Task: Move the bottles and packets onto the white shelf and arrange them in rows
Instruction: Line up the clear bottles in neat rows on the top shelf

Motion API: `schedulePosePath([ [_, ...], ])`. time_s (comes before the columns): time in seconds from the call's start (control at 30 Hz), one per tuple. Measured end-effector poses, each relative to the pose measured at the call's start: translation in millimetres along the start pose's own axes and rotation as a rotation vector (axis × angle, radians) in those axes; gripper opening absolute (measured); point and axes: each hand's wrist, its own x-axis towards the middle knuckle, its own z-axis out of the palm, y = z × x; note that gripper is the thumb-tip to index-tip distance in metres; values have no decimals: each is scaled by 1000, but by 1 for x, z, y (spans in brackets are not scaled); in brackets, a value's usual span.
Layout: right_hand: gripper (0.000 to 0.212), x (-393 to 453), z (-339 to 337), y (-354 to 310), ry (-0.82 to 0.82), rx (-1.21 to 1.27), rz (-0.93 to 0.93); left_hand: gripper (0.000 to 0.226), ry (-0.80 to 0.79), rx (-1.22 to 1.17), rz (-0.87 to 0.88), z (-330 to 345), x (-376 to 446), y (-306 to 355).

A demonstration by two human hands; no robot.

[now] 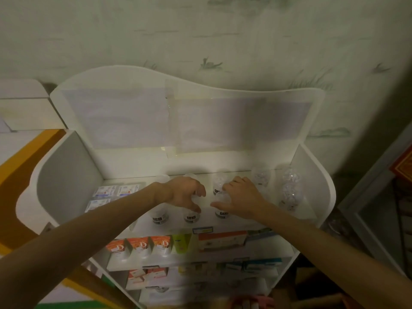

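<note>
Several clear bottles with white pills stand in rows on the top board of the white shelf [312, 166]. My left hand [182, 194] curls over one bottle [194, 197] in the middle of the board, thumb and fingers round its top. My right hand [243, 197] grips a neighbouring bottle [221, 197] just to the right. Front-row bottles [159, 216] with dark labels stand below my hands. More bottles [289, 190] line the right side. White packets [116, 190] lie flat at the left of the board.
Lower shelves hold orange-and-white cartons [138, 245], a green tube [181, 241] and flat boxes [223, 240]. The shelf has tall side walls and a high back panel against the wall. An orange surface [20, 175] lies to the left, a glass door frame [374, 215] to the right.
</note>
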Motion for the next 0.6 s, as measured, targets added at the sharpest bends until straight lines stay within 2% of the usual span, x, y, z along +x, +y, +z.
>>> schedulePosePath([
  [0.07, 70, 2, -2, 2, 70, 44, 14, 51, 84, -14, -3, -3, -2, -2],
  [0.17, 45, 14, -7, 11, 168, 216, 112, 36, 242, -21, -29, -14, -2, -8],
  [0.23, 39, 26, -10, 16, 165, 342, 205, 35, 298, 3, -73, -20, 0, -14],
  [0.43, 67, 62, -9, 16, -157, 442, 370, 69, 150, 56, -284, -21, 11, -26],
  [0.6, 61, 69, 4, 13, -175, 479, 373, 64, 102, 38, -289, -9, 15, -36],
])
